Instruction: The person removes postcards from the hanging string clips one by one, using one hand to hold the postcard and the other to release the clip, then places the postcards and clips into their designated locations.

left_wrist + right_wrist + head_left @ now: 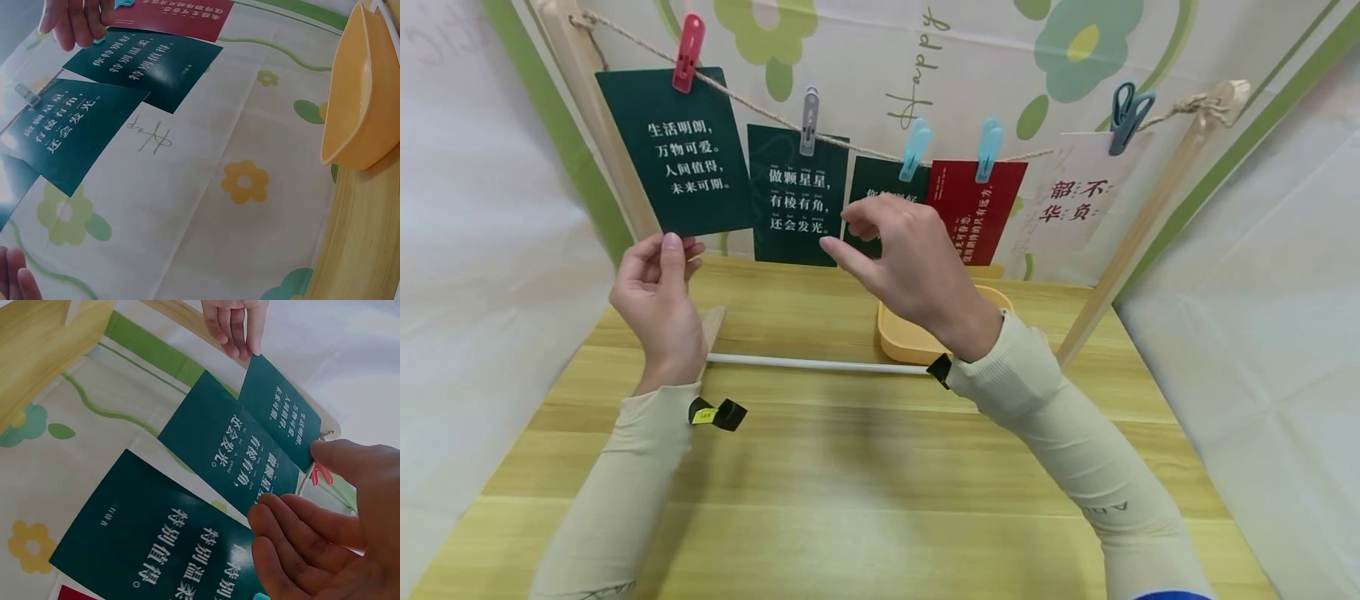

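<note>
The leftmost green card [681, 204] hangs tilted from the rope under a red clip [688, 54]. At its lower edge my left hand [662, 304] pinches it with thumb and fingertips; the right wrist view shows those fingers [234, 328] at the card's corner. My right hand [917, 262] is in front of the middle cards, thumb apart from loosely bent fingers, holding nothing. Beside the tilted card, a second green card [790, 242] hangs under a grey clip [808, 121]. The right hand partly covers a third green card [880, 171].
A red card [1000, 187] and a pale card [1093, 187] hang further right under a light blue clip [989, 150] and a dark teal clip [1127, 117]. Behind the right wrist sits a yellow tray [898, 337]. A white rod [812, 363] crosses low between wooden posts [1120, 242].
</note>
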{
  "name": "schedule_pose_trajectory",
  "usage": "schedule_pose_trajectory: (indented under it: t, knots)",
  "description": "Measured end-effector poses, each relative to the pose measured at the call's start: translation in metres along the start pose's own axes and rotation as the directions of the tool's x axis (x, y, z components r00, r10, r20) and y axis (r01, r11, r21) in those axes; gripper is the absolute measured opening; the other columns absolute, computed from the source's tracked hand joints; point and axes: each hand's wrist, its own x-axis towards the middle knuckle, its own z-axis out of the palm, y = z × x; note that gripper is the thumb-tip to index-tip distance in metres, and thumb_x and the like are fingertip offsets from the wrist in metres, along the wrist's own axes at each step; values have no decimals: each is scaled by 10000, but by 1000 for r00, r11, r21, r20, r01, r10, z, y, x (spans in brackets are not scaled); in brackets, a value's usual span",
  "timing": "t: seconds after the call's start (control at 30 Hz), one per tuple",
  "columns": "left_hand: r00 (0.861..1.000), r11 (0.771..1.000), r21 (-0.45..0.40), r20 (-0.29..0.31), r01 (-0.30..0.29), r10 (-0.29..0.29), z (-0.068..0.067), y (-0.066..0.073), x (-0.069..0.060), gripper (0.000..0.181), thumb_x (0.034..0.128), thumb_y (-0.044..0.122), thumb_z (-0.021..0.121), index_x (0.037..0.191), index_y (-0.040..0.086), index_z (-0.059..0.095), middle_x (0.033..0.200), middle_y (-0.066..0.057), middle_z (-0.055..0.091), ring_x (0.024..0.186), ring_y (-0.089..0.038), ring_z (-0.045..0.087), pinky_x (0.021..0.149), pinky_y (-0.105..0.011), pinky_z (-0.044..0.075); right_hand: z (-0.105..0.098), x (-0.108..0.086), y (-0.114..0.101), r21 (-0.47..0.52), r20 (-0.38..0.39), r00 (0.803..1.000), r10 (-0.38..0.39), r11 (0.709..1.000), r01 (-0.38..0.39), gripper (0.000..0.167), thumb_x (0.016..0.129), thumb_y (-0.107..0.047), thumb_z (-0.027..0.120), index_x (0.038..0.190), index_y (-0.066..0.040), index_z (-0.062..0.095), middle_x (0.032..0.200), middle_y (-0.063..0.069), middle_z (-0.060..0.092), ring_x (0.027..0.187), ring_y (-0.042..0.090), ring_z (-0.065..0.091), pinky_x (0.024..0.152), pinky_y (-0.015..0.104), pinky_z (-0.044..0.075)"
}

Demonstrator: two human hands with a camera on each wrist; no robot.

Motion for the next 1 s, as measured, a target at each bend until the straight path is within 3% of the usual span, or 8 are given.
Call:
schedule_pose_trajectory:
  t: [0.27,0.6,1.0]
  knots:
    - [998,998,0,-6,-58,58,-2,4,4,177,968,93,756,1077,-40,715,985,-177,747,924,-271,736,876,-286,619,-4,16,-15,11,8,1000,-18,1000,18,394,1013,-338,731,1262,-32,729,1214,99,758,1062,189,693,972,307,574]
    - [998,993,-103,-31,-58,55,-6,8,7,222,944,49,768,1079,-111,692,958,-209,714,882,-283,727,852,-297,621,-5,40,-40,11,-2,997,-80,997,80,394,1020,-347,720,1265,-39,726,1191,92,757,1066,188,665,978,280,544]
    - [999,997,-67,-3,-37,37,-7,11,3,216,954,74,766,1085,-82,696,968,-200,718,906,-282,727,851,-282,630,-16,72,-52,-50,-20,998,-61,997,60,435,1034,-365,693,1338,-54,690,1296,84,742,1131,157,693,1030,183,531]
